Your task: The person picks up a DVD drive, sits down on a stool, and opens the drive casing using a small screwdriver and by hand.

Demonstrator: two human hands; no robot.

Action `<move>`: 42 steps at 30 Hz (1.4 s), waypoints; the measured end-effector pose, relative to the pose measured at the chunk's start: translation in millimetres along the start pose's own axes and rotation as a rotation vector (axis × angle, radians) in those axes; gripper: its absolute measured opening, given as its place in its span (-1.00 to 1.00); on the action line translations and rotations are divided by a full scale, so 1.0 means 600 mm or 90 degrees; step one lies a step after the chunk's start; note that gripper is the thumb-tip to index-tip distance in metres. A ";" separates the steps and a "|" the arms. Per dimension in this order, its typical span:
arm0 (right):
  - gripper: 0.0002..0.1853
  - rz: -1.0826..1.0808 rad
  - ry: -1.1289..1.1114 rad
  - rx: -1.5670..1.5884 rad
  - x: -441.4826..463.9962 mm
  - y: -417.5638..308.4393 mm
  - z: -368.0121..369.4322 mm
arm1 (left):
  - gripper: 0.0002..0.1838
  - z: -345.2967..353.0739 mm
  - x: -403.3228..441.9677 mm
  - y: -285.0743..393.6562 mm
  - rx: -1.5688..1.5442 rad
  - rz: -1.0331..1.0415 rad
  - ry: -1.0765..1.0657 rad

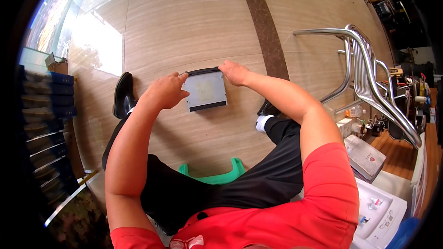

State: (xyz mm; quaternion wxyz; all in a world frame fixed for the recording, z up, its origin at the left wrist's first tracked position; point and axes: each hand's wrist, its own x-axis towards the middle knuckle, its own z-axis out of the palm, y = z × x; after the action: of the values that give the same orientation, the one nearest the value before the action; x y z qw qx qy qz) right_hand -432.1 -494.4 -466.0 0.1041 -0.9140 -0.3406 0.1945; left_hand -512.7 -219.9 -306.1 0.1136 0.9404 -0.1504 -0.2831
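Note:
In front of me is a flat, silver metal-cased device (pixel 201 90) with a pale label on top. It has a black front panel along its far edge and a black strip along its near edge. The fingers of my left hand (pixel 165 91) are at the far left corner of the panel, with the thumb by the left side. My right hand (pixel 234 73) has its fingers closed on the panel's right end. Whether the device rests on the floor or is held just above it, I cannot tell.
A green plastic stool (pixel 213 178) is between my legs on the tiled floor (pixel 184 18). To the right stand a metal-tube chair (pixel 364 64), a book-like box (pixel 364 157) and a white tray (pixel 390 216). Stacked blue boxes (pixel 48 90) line the left side.

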 end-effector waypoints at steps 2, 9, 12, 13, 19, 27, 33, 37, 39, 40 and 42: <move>-0.78 0.000 -0.004 -0.001 -0.001 -0.001 -0.004 | -0.42 -0.001 0.001 0.000 0.002 -0.001 -0.002; -0.81 -0.036 -0.001 -0.023 0.001 0.000 0.005 | -0.41 -0.001 0.000 0.001 -0.002 -0.002 -0.009; -0.81 0.021 -0.040 -0.055 -0.002 -0.014 -0.024 | -0.40 -0.002 -0.001 0.001 -0.001 0.000 -0.012; -0.80 0.071 -0.104 -0.087 -0.005 -0.021 -0.039 | -0.40 -0.003 -0.002 0.002 -0.001 0.000 -0.015; -0.74 -0.067 -0.026 -0.065 -0.001 -0.004 -0.020 | -0.38 -0.017 -0.008 0.013 -0.021 -0.023 -0.045; -0.78 0.029 -0.023 -0.036 -0.003 -0.020 -0.026 | -0.39 -0.013 -0.007 0.009 -0.017 -0.014 -0.035; -0.77 -0.030 -0.045 -0.053 -0.001 -0.010 -0.021 | -0.39 -0.011 -0.006 0.007 -0.020 -0.011 -0.035; -0.76 0.006 -0.011 -0.046 -0.007 -0.023 -0.029 | -0.39 -0.016 -0.007 0.009 -0.021 -0.016 -0.047; -0.76 0.048 -0.045 -0.059 -0.003 -0.027 -0.033 | -0.39 -0.017 -0.007 0.009 -0.021 -0.021 -0.045; -0.76 0.091 -0.080 -0.072 -0.002 -0.030 -0.038 | -0.38 -0.018 -0.008 0.010 -0.021 -0.026 -0.044; -0.76 0.063 -0.088 -0.074 -0.005 -0.030 -0.045 | -0.38 -0.028 -0.013 0.013 -0.028 -0.035 -0.045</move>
State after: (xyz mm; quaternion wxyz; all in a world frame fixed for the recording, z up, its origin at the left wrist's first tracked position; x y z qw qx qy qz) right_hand -433.1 -484.4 -435.3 0.0175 -0.9186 -0.3119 0.2421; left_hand -510.9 -222.5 -286.3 0.1208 0.9309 -0.1221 -0.3222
